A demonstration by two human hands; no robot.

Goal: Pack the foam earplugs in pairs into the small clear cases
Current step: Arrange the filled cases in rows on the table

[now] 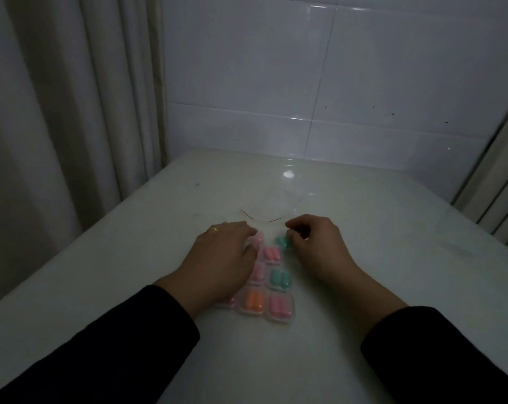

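Several small clear cases lie in rows on the white table, each with a pair of foam earplugs inside: an orange pair, a pink pair, a green pair and another pink pair. My left hand lies over the left side of the rows, its fingers on a case with pink earplugs. My right hand pinches a case with green earplugs at the far right of the rows. Cases under my left hand are partly hidden.
A clear plastic bag with a thin red strip lies just beyond the hands. A tiled wall stands behind the table, a curtain hangs at the left, and the room is dim.
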